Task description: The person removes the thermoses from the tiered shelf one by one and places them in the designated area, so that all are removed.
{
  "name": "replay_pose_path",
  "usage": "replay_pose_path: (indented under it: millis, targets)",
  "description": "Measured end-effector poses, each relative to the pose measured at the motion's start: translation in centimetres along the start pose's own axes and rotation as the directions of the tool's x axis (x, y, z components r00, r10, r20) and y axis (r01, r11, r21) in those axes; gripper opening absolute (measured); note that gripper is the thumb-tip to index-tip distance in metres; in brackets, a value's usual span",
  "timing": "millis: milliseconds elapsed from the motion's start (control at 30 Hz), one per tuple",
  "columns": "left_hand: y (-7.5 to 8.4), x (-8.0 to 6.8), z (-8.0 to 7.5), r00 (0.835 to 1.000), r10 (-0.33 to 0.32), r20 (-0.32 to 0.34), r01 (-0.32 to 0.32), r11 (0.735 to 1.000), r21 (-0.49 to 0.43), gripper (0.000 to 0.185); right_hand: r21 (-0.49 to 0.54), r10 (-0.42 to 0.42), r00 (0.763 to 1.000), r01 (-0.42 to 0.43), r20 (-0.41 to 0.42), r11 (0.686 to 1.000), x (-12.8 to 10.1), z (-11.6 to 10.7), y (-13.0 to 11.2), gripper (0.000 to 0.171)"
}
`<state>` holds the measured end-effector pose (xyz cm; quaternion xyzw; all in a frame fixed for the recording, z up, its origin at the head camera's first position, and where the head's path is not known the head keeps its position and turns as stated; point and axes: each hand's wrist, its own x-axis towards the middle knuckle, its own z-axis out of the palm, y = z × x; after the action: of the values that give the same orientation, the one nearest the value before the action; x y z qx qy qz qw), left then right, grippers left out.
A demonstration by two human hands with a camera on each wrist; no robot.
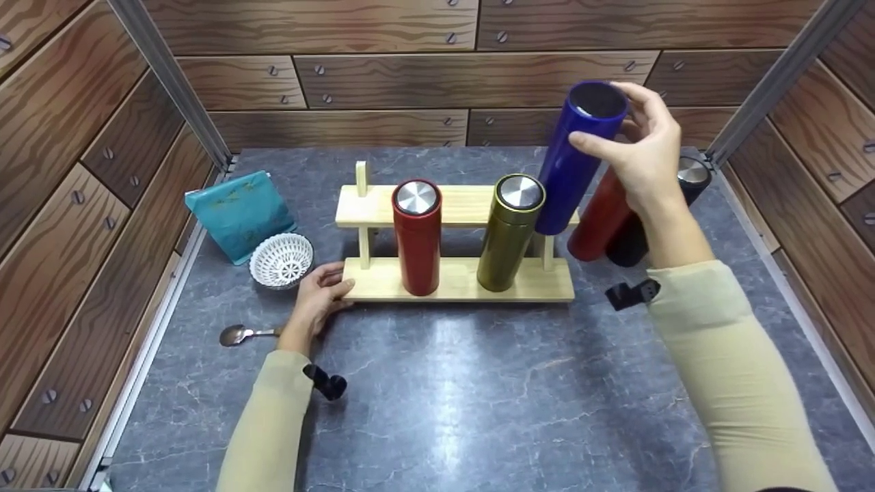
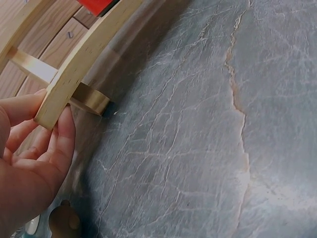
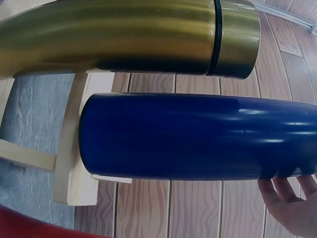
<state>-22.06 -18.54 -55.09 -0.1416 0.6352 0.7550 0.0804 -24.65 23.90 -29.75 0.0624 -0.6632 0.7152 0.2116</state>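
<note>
A wooden rack point(image 1: 458, 280) stands mid-table with a red flask point(image 1: 417, 236) and a gold flask point(image 1: 509, 232) upright in it. My right hand point(image 1: 639, 147) grips the top of a blue flask point(image 1: 577, 154), tilted in the air above the rack's right end; its body point(image 3: 198, 136) fills the right wrist view below the gold flask point(image 3: 129, 37). My left hand point(image 1: 320, 294) holds the left end of the rack's base point(image 2: 74, 74), thumb and fingers round the edge. Behind my right arm stand another red flask point(image 1: 598, 219) and a black flask point(image 1: 687, 184).
A teal pouch point(image 1: 239, 212) leans at the left, with a white mesh bowl point(image 1: 281, 260) in front of it and a metal spoon point(image 1: 239, 334) nearer me. Wood-pattern walls enclose the grey marbled table point(image 1: 478, 396).
</note>
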Motion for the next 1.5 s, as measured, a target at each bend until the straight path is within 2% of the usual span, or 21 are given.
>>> replay_pose_path:
  millis: [300,533,700,1133,1500]
  targets:
    - [0.3,-0.1,-0.1,1.000,0.000,0.003,0.000,1.000,-0.007,0.048,0.001,0.000,1.000,0.000,-0.027,1.000,-1.2,-1.8,0.5,0.068]
    - [0.4,-0.1,-0.1,1.000,-0.006,-0.005,0.006,1.000,-0.003,0.047,0.052,-0.015,0.998,0.018,-0.062,0.998,-2.0,-3.4,0.3,0.067]
    - [0.2,-0.1,-0.1,1.000,-0.004,0.003,0.004,1.000,-0.010,0.049,0.051,-0.033,0.996,0.037,-0.079,0.998,-2.4,-4.5,0.1,0.067]
    - [0.1,-0.1,-0.1,1.000,0.001,0.013,0.000,1.000,-0.011,0.049,0.093,-0.061,0.985,0.077,-0.164,0.993,-3.3,-7.5,0.6,0.066]
    - [0.0,0.0,-0.1,1.000,-0.008,0.007,0.009,1.000,-0.021,0.048,0.045,-0.056,0.972,0.068,-0.227,0.997,-3.7,-10.0,1.3,0.067]
